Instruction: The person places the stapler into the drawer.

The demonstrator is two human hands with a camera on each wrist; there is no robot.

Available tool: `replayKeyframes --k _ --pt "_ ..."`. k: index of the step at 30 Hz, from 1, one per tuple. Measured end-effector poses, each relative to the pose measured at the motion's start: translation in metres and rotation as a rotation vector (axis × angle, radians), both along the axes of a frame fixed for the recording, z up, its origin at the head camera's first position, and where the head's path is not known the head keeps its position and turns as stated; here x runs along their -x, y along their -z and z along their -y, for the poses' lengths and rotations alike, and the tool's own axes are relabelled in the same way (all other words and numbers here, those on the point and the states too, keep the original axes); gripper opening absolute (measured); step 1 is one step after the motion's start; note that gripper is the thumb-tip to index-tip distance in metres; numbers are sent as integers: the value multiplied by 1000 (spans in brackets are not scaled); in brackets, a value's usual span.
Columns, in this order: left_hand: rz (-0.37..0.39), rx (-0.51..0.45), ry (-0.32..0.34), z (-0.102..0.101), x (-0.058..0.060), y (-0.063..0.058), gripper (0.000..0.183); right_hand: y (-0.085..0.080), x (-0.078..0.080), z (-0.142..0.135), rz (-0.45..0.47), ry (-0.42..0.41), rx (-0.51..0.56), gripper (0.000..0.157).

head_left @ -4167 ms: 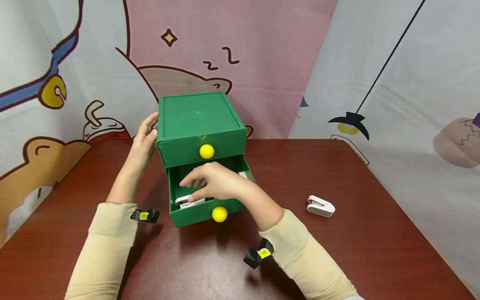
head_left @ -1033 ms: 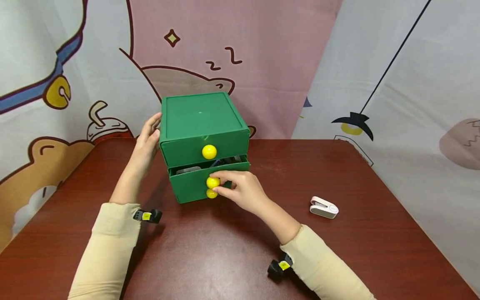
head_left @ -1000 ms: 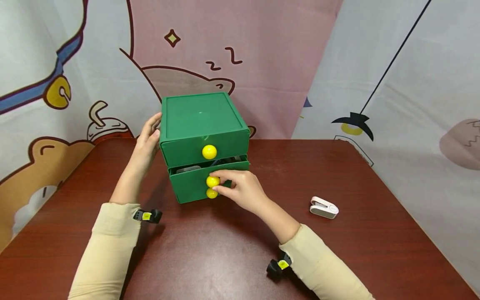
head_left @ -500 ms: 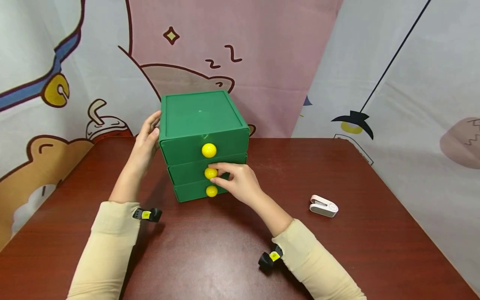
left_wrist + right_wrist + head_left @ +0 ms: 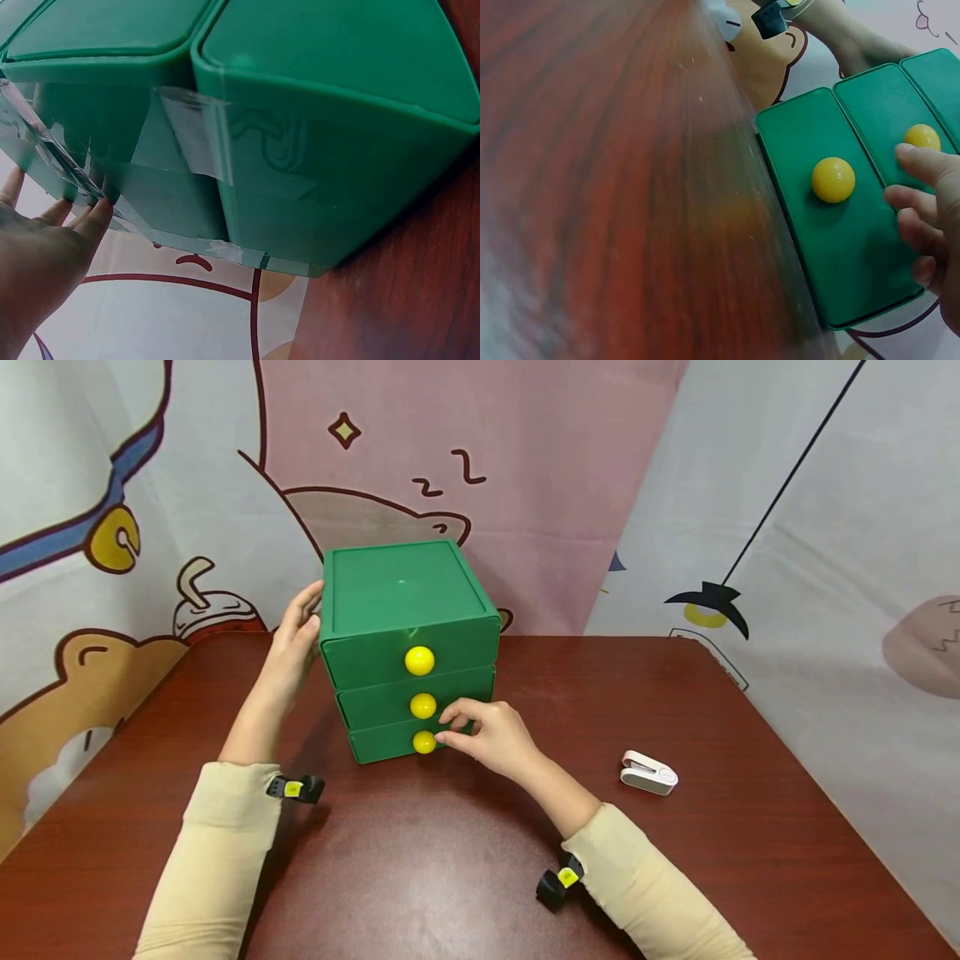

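Note:
A green cabinet [image 5: 405,589] with three stacked drawers stands on the table, all its drawers pushed in. Each drawer front has a round yellow knob: an upper knob [image 5: 419,661], a middle knob [image 5: 423,706] and a lower knob [image 5: 424,742]. My left hand [image 5: 288,639] rests on the cabinet's left side; in the left wrist view its fingertips [image 5: 103,206] touch the taped wall. Beside the middle and lower knobs hovers my right hand [image 5: 498,739], fingers loosely bent and holding nothing. The right wrist view shows its thumb close by the middle knob [image 5: 922,137].
To the right on the brown table [image 5: 420,877] lies a small white stapler [image 5: 648,773]. Behind the table hangs a curtain [image 5: 555,510] with cartoon prints. Both forearms carry black wrist cameras.
The middle drawer, earlier pulled out with my right hand over white items inside, has been pushed in by its knob. My right hand has let go of that knob and moved slightly right and down.

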State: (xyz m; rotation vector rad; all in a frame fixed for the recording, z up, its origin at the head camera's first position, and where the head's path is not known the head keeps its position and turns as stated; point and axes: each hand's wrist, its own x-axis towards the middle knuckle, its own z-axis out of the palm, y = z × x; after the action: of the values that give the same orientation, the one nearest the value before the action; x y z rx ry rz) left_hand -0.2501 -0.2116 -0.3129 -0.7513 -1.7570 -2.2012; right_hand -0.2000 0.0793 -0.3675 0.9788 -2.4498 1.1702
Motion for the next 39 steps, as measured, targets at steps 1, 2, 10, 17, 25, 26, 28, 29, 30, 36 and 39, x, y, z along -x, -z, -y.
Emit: replayKeyframes --k 1,2,10,17,25,26,28,29,30,36,39 --pt "-1 -1 0 0 0 0 61 2 0 0 32 -13 -19 18" --pt "-1 0 0 0 0 0 60 3 0 0 66 -26 -35 20" --pt "9 10 -8 0 -1 -1 63 10 3 6 248 -96 -85 32" --pt "3 3 0 0 -1 1 65 19 7 12 346 -111 -68 35" --pt "-2 1 -1 0 -1 1 65 27 8 16 366 -112 19 27" --pt "-1 3 -1 0 -1 1 65 27 8 16 361 -112 24 27" --pt "0 8 -1 0 -1 0 66 28 6 15 350 -115 26 26" --pt "1 11 0 0 -1 0 66 28 5 14 345 -119 27 25" --pt "1 13 0 0 -1 0 66 28 4 13 341 -125 27 25" --pt "4 14 -3 0 -2 -1 67 25 -9 4 349 -174 13 24" --pt "6 19 -8 1 -2 -1 67 23 -16 1 360 -190 -18 24"
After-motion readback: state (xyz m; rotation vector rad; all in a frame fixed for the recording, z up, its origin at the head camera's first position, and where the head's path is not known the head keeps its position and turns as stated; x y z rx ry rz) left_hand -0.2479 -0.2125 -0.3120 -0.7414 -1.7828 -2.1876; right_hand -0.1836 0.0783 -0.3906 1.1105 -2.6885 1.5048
